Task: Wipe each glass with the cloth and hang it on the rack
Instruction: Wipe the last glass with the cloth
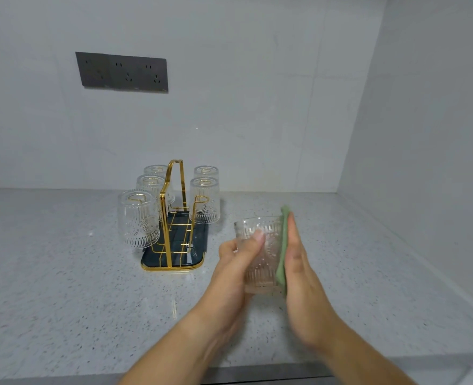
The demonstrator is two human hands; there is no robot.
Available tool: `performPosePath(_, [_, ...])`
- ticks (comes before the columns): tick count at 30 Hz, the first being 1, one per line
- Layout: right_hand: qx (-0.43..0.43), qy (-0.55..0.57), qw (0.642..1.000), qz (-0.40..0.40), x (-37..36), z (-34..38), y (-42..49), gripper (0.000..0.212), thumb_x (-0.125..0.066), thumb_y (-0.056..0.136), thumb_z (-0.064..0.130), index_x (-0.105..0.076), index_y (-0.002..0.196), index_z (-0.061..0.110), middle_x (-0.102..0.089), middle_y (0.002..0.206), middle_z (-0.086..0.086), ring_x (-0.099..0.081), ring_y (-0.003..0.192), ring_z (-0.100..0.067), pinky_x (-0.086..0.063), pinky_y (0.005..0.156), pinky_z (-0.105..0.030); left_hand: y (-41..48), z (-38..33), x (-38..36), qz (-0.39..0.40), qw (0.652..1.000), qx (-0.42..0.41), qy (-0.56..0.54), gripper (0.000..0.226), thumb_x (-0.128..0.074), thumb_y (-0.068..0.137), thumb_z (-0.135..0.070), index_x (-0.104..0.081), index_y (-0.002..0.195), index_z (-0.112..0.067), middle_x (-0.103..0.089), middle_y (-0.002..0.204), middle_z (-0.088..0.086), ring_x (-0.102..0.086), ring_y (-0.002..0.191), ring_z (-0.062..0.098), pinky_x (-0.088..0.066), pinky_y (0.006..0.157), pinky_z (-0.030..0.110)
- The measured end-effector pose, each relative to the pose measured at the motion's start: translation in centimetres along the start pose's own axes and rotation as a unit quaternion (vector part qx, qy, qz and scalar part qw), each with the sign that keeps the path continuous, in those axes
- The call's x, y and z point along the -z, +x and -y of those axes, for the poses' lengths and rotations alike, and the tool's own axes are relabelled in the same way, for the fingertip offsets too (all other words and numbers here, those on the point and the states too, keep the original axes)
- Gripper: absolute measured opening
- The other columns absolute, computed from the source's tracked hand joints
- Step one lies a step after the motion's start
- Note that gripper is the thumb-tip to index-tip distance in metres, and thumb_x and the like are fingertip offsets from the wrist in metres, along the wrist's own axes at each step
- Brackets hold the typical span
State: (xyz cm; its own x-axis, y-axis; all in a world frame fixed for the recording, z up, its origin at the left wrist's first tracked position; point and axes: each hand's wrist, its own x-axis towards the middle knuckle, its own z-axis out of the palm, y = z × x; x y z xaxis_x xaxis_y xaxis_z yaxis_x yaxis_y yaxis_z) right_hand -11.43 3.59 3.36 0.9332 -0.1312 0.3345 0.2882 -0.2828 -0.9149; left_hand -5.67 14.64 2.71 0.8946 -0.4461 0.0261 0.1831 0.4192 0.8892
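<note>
My left hand (238, 262) grips a clear ribbed glass (260, 245) above the counter, thumb across its side. Against the glass's right side my right hand (299, 273) presses a green cloth (282, 245) with flat, straight fingers. To the left stands a gold wire rack (171, 218) on a dark tray (199, 245). Several clear glasses hang upside down on its prongs, one at the front left (138, 219) and one at the right (204, 200). The rack's front right prong is bare.
The speckled grey counter (63, 273) runs to a white back wall and a side wall at the right. A dark socket panel (122, 72) sits on the back wall. The counter's front edge lies just below my forearms.
</note>
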Motion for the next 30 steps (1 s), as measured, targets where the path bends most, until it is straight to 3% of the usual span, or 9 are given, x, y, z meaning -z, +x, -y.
performPosePath(2, [0.017, -0.017, 1.000, 0.018, -0.6, -0.9, -1.5, 0.075, -0.015, 0.084, 0.087, 0.007, 0.151, 0.062, 0.003, 0.161, 0.042, -0.002, 0.150, 0.016, -0.012, 0.127, -0.030, -0.2, 0.0, 0.1, -0.010, 1.000, -0.016, 0.013, 0.078, -0.088, 0.076, -0.048, -0.046, 0.131, -0.011, -0.081, 0.096, 0.000, -0.078, 0.092, 0.020, -0.062, 0.080, 0.038])
performPosePath(4, [0.032, -0.033, 0.998, 0.029, -0.9, -1.4, -2.2, 0.078, -0.017, 0.084, 0.087, 0.013, 0.151, 0.059, 0.009, 0.161, 0.042, 0.003, 0.150, 0.015, -0.009, 0.122, -0.025, -0.4, 0.2, 0.3, -0.025, 0.999, -0.010, 0.018, 0.071, -0.086, 0.074, -0.045, -0.048, 0.121, -0.007, -0.078, 0.087, 0.000, -0.077, 0.086, 0.018, -0.061, 0.080, 0.037])
performPosePath(9, [-0.032, 0.046, 0.998, -0.021, 0.8, 0.1, 0.7, 0.073, -0.014, 0.087, 0.073, -0.009, 0.157, 0.051, -0.017, 0.166, 0.027, -0.023, 0.150, 0.006, -0.022, 0.126, -0.031, -0.7, 0.8, -0.1, 0.014, 1.000, 0.013, 0.006, 0.065, -0.073, 0.087, -0.048, -0.063, 0.133, -0.003, -0.069, 0.131, 0.023, -0.065, 0.125, 0.041, -0.045, 0.111, 0.062])
performPosePath(13, [-0.025, 0.049, 0.998, -0.017, 0.8, 0.5, 1.1, 0.073, -0.014, 0.088, 0.074, -0.012, 0.157, 0.050, -0.021, 0.166, 0.025, -0.026, 0.149, 0.005, -0.024, 0.126, -0.033, -0.7, 0.5, -0.5, 0.028, 0.999, 0.027, -0.029, 0.042, -0.052, 0.098, -0.036, -0.078, 0.118, -0.010, -0.075, 0.122, 0.020, -0.071, 0.115, 0.034, -0.051, 0.105, 0.055])
performPosePath(16, [0.003, 0.011, 1.000, 0.024, -0.1, -1.3, -0.9, 0.074, -0.017, 0.086, 0.087, 0.003, 0.152, 0.061, -0.011, 0.166, 0.030, -0.016, 0.153, 0.005, -0.019, 0.127, -0.039, 0.0, -0.1, 0.3, -0.007, 1.000, 0.017, -0.015, 0.080, -0.076, 0.085, -0.054, -0.053, 0.141, -0.002, -0.065, 0.135, 0.026, -0.068, 0.120, 0.040, -0.056, 0.101, 0.056])
performPosePath(19, [0.034, -0.030, 0.998, 0.041, -0.5, -2.3, -2.4, 0.078, -0.018, 0.085, 0.087, 0.014, 0.151, 0.060, 0.003, 0.164, 0.036, -0.007, 0.151, 0.013, -0.015, 0.122, -0.026, 0.0, -0.2, 0.4, -0.033, 0.999, 0.007, 0.014, 0.088, -0.085, 0.070, -0.054, -0.047, 0.134, -0.008, -0.074, 0.113, 0.017, -0.076, 0.099, 0.029, -0.061, 0.086, 0.045])
performPosePath(23, [0.002, 0.011, 1.000, 0.005, 0.2, -1.4, -0.7, 0.082, -0.020, 0.083, 0.088, 0.000, 0.156, 0.055, -0.008, 0.164, 0.036, -0.013, 0.152, 0.009, -0.016, 0.128, -0.038, -0.2, 0.2, 0.2, -0.003, 0.999, 0.036, -0.014, 0.073, -0.073, 0.088, -0.050, -0.054, 0.140, -0.003, -0.066, 0.134, 0.027, -0.070, 0.116, 0.036, -0.058, 0.094, 0.049])
performPosePath(26, [-0.036, 0.044, 0.998, -0.029, 1.2, -0.2, 1.5, 0.083, -0.016, 0.085, 0.083, -0.012, 0.159, 0.046, -0.021, 0.165, 0.026, -0.025, 0.150, 0.005, -0.022, 0.128, -0.040, -0.5, 0.2, -0.5, 0.026, 0.999, 0.032, -0.033, 0.043, -0.050, 0.104, -0.038, -0.072, 0.126, -0.008, -0.072, 0.129, 0.018, -0.069, 0.122, 0.032, -0.050, 0.108, 0.053])
performPosePath(30, [-0.020, 0.037, 0.999, -0.012, 0.6, -0.2, 0.6, 0.068, -0.014, 0.090, 0.075, -0.004, 0.155, 0.056, -0.012, 0.163, 0.036, -0.018, 0.144, 0.021, -0.021, 0.124, -0.020, -0.6, 0.0, -0.7, 0.023, 1.000, -0.009, -0.009, 0.054, -0.045, 0.105, -0.053, -0.069, 0.131, -0.012, -0.075, 0.127, 0.010, -0.071, 0.120, 0.024, -0.050, 0.108, 0.048])
